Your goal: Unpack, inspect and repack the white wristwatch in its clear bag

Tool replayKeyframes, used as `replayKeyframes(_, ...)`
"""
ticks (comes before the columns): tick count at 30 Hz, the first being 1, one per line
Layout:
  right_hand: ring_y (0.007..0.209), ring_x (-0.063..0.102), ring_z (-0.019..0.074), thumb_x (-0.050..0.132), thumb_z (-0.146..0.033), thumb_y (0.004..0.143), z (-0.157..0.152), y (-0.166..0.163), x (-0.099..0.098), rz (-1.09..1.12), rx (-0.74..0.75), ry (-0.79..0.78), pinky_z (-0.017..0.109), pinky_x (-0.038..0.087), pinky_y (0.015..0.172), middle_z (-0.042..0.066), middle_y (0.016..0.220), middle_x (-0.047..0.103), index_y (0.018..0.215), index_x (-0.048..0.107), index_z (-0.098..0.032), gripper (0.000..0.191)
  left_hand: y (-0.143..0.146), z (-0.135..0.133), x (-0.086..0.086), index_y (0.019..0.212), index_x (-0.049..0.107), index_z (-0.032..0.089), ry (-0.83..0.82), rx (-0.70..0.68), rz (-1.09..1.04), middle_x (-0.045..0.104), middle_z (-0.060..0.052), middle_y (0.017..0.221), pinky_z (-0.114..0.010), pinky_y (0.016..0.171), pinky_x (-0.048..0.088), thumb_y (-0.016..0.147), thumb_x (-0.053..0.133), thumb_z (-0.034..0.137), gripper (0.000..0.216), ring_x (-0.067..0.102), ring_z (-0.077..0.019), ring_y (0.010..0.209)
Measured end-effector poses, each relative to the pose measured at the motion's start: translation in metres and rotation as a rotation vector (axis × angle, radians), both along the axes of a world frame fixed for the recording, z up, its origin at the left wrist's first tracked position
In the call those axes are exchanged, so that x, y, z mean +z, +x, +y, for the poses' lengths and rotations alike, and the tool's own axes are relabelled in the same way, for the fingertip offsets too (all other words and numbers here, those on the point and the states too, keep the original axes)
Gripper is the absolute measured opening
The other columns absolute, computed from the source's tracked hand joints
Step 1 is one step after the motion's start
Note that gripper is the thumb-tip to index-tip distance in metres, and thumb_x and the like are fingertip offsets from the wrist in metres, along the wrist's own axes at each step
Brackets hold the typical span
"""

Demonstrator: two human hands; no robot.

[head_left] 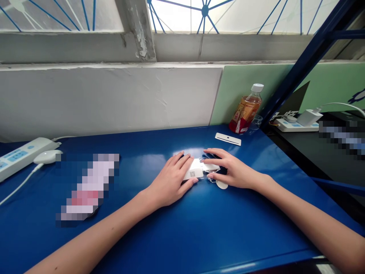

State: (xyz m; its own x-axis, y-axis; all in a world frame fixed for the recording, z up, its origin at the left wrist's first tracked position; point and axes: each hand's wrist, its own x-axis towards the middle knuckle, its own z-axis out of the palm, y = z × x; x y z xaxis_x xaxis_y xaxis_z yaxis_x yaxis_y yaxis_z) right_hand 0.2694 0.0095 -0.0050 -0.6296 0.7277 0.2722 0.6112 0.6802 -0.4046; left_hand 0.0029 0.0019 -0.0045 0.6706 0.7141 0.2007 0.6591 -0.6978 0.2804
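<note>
On the blue table (176, 232), the left hand (171, 182) clasps a small white labelled box (194, 170), flat-open right hand (234, 171) touching it.

The left hand (171, 182) covers half of the white box (194, 170); gripping or merely resting, cannot tell. Box code: too small to read. The right hand (230, 171) hides a dark item (223, 170) under its fingers. Nine o'clock of the hands, a pixelated patch (87, 188) masks something on the table (199, 228); second patch (342, 137) at two o'clock. Ten o'clock: power strip (17, 158) cut by the left edge. One o'clock: bottle (246, 110) label illegible.
</note>
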Motion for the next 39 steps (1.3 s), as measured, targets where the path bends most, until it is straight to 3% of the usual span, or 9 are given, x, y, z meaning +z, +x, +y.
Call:
replayKeyframes(5,0.131,0.051,0.0344,0.063,-0.035,0.091,0.001,-0.004,-0.003,0.012,-0.009,0.038,0.054,0.046,0.104,0.018,0.141,0.055,0.126,0.066,-0.021,0.038,0.001,-0.001,-0.001,0.144,0.043,0.014,0.009,0.017,0.010,0.047,-0.017,0.149,-0.052,0.114,0.033,0.100,0.042,0.051,0.057,0.035,-0.0338,0.143)
replayKeyframes(12,0.130,0.052,0.0332,0.060,-0.034,0.093,0.002,0.002,0.007,-0.010,0.053,0.068,0.053,0.047,0.104,0.015,0.134,0.061,0.124,0.063,-0.022,0.033,0.002,-0.002,0.001,0.142,0.046,0.014,0.000,0.043,0.027,0.048,-0.015,0.148,-0.051,0.116,0.032,0.100,0.043,0.050,0.055,0.034,-0.0336,0.144)
replayKeyframes(18,0.103,0.066,0.0287,0.058,-0.037,0.094,0.003,0.017,0.017,-0.032,0.006,0.048,0.044,0.054,0.087,0.012,0.112,0.070,0.118,0.064,-0.020,0.030,0.001,-0.001,0.001,0.143,0.045,0.016,-0.009,0.055,0.014,0.049,-0.014,0.148,-0.052,0.116,0.031,0.100,0.044,0.050,0.055,0.034,-0.0331,0.143)
replayKeyframes(22,0.085,0.069,0.0244,0.070,-0.039,0.085,0.001,0.018,0.019,0.189,-0.101,0.056,0.037,0.054,0.075,0.009,0.097,0.073,0.103,0.068,-0.020,0.027,0.000,0.000,0.000,0.146,0.041,0.016,-0.012,0.056,0.025,0.046,-0.013,0.150,-0.052,0.117,0.029,0.100,0.043,0.050,0.057,0.034,-0.0323,0.144)
replayKeyframes(27,0.064,0.063,0.0187,0.073,-0.044,0.082,0.001,0.003,0.012,0.478,-0.213,-0.099,0.032,0.051,0.059,0.003,0.073,0.069,0.078,0.072,-0.020,0.024,0.001,0.000,0.000,0.146,0.041,0.018,-0.017,0.046,0.017,0.047,-0.013,0.150,-0.053,0.116,0.029,0.100,0.043,0.050,0.055,0.035,-0.0327,0.143)
replayKeyframes(29,0.071,0.064,0.0201,0.070,-0.044,0.085,0.002,-0.002,0.008,0.486,-0.240,-0.071,0.035,0.053,0.065,0.005,0.080,0.069,0.085,0.077,-0.022,0.023,0.001,0.000,0.000,0.146,0.042,0.017,-0.013,0.046,0.016,0.047,-0.014,0.150,-0.053,0.116,0.029,0.101,0.042,0.050,0.056,0.035,-0.0330,0.143)
replayKeyframes(32,0.106,0.064,0.0265,0.067,-0.044,0.087,0.004,-0.007,0.006,0.524,-0.196,-0.064,0.045,0.053,0.091,0.008,0.112,0.068,0.100,0.078,-0.027,0.023,0.001,0.000,-0.001,0.145,0.042,0.017,0.000,0.046,-0.003,0.048,-0.014,0.149,-0.053,0.116,0.029,0.100,0.042,0.050,0.055,0.036,-0.0329,0.142)
replayKeyframes(35,0.129,0.054,0.0293,0.062,-0.044,0.092,0.004,-0.009,0.006,0.676,-0.106,-0.276,0.050,0.046,0.105,0.007,0.136,0.062,0.106,0.075,-0.028,0.025,0.001,0.000,-0.001,0.144,0.043,0.018,0.009,0.046,-0.011,0.050,-0.013,0.148,-0.053,0.115,0.030,0.100,0.043,0.049,0.054,0.038,-0.0330,0.141)
replayKeyframes(39,0.122,0.062,0.0285,0.058,-0.049,0.094,0.000,-0.012,0.010,0.956,-0.008,-0.635,0.051,0.049,0.103,0.009,0.127,0.069,0.109,0.070,-0.025,0.030,0.002,-0.001,0.000,0.143,0.044,0.017,0.014,0.045,0.007,0.049,-0.014,0.148,-0.053,0.115,0.030,0.100,0.043,0.049,0.054,0.038,-0.0340,0.141)
